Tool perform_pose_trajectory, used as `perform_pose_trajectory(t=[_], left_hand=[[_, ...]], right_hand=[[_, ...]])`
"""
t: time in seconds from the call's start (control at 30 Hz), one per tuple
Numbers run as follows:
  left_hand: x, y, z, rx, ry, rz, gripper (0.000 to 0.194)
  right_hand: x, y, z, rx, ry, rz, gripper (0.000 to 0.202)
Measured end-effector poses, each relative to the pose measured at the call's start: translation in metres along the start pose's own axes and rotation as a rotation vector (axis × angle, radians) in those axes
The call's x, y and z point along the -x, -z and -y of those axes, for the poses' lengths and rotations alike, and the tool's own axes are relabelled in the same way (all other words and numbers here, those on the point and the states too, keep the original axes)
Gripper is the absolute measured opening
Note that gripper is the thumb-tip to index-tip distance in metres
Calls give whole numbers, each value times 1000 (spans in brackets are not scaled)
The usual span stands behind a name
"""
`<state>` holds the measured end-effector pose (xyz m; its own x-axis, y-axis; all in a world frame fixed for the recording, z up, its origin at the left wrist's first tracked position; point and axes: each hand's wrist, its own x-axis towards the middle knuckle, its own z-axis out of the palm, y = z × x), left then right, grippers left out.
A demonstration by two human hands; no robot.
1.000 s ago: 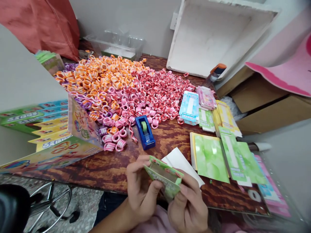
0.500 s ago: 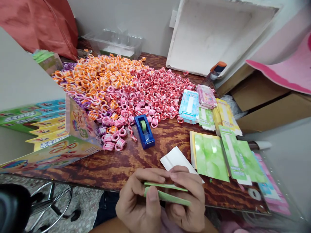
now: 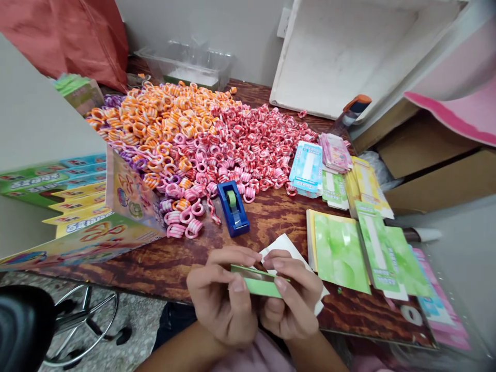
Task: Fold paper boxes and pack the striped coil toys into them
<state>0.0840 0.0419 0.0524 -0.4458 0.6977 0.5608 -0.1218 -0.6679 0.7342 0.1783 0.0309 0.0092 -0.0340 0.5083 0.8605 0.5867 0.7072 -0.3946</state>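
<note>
My left hand (image 3: 227, 299) and my right hand (image 3: 296, 294) meet above the front edge of the table, both closed on a small green card box (image 3: 263, 288). Thumbs press on its near side while the fingers curl over the far side. The card is bent into a flat sleeve, and its upper side gapes. Beneath my fingers lies a white folded card (image 3: 289, 248), partly covered by the hands. Beyond them a blue tape dispenser (image 3: 233, 212) with a green roll rests on the wood.
A heap of striped coil rings (image 3: 201, 134) in orange, red, pink and purple covers the table's back. Stacked green cards (image 3: 341, 250) and blue cards (image 3: 307, 165) lie to the right. A printed display box (image 3: 132, 191) stands left; a black stool (image 3: 25, 330) is below it.
The two green sides, apart before, are closer together, and the box has tipped to show its gaping upper side. My right thumb now presses on its near face. Both hands are slightly higher.
</note>
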Motion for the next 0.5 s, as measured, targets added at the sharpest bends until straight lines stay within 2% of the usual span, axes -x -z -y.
perform_pose_trajectory(t=[0.1,0.17,0.23,0.33,0.5], left_hand=[[-3,7,7,-107,-160,127,14],[-6,13,9,-153,-198,242,13],[-8,18,10,-172,-203,306,15],[-10,20,9,-177,-199,327,16],[-8,16,7,-221,-216,256,7]], right_hand=[[-16,-1,-2,-130,12,-186,41],[-23,1,-4,-147,5,-172,43],[-26,5,-5,-127,11,-141,44],[-22,8,-4,-104,24,-97,40],[-17,6,-4,-163,-40,-121,25]])
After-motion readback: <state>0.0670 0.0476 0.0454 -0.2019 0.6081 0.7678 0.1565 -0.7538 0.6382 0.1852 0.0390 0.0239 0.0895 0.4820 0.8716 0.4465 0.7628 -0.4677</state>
